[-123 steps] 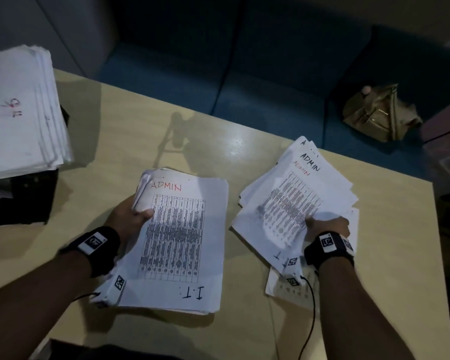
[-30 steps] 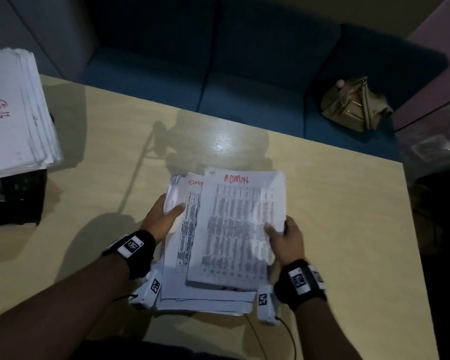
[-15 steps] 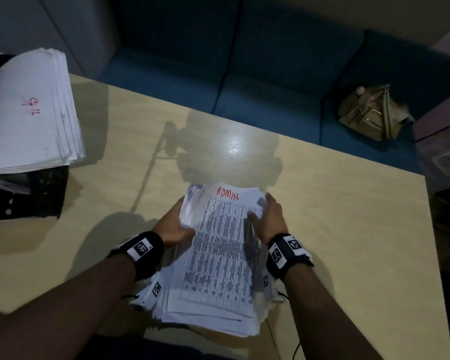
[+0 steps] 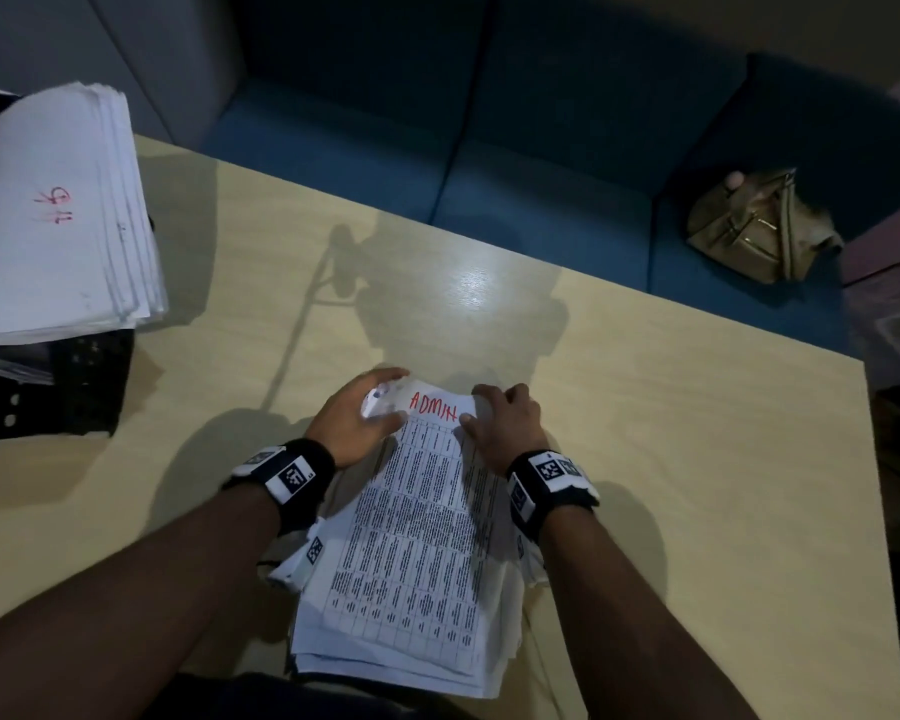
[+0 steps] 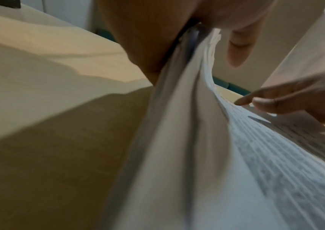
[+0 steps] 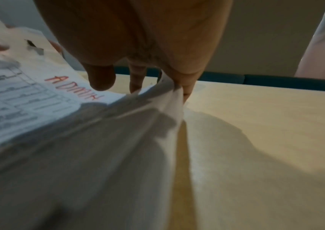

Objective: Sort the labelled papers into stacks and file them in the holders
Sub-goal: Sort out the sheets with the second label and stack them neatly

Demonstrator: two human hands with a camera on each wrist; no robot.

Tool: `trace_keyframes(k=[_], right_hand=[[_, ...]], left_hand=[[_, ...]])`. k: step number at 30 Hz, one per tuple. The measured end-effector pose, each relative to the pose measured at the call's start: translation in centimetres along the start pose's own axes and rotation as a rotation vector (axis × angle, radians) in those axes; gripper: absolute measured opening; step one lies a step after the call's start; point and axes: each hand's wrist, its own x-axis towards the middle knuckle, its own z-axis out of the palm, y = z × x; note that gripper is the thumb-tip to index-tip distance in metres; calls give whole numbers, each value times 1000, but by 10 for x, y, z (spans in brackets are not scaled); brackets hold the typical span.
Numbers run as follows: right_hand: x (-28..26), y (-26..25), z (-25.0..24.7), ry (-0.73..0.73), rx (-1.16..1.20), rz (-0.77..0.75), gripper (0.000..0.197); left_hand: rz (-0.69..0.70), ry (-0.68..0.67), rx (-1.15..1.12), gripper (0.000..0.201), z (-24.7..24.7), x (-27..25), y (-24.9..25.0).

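Observation:
One thick stack of printed papers (image 4: 417, 553) marked ADMIN in red lies tilted over the near edge of the table. My left hand (image 4: 357, 415) grips the stack's far left corner, fingers curled over the top edge. At the far right corner my right hand (image 4: 500, 415) grips it the same way. In the left wrist view the stack (image 5: 206, 155) runs up into my left hand (image 5: 157, 43). The right wrist view has my right hand (image 6: 147, 46) pinching the bunched sheets (image 6: 118, 124). A black holder (image 4: 48, 392) at the left carries another white paper pile (image 4: 48, 210).
The pale wooden table (image 4: 671, 433) stretches right of the stack. A blue sofa (image 4: 515, 148) stands behind it with a tan bag (image 4: 759, 226) on its seat. The holder and its pile fill the table's far left corner.
Two separate ADMIN piles have been brought together into one stack. Both hands have slid from its sides up to the far corners, and the stack now looks narrower and squarer.

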Motion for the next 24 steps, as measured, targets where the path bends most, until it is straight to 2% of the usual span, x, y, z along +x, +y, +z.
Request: trace_keyframes(k=[2,4,8,11,14,18,21,24], right_hand=[[-3,2,0,40,31,11,47],[-4,3,0,76,111,16,43],[-4,7,3,86,114,-57,40],[1,15,14,141,171,-46,46],[2,20,22,105,112,-122,54],[-1,16,23,112,99,-160,47],[-4,19,30,141,240,-108,42],[-6,24,37,246,451,-49,28]], left_hand=[[-11,46,-24,25,0,1,3],[-16,82,-32,16,0,2,4],[-18,61,-31,30,2,6,0],[-44,108,-22,23,1,3,-1],[-19,135,-43,10,-1,-4,-6],[29,133,-113,16,1,-13,-18],[-46,108,-210,21,7,-21,-16],[-76,135,-295,25,10,-25,-14]])
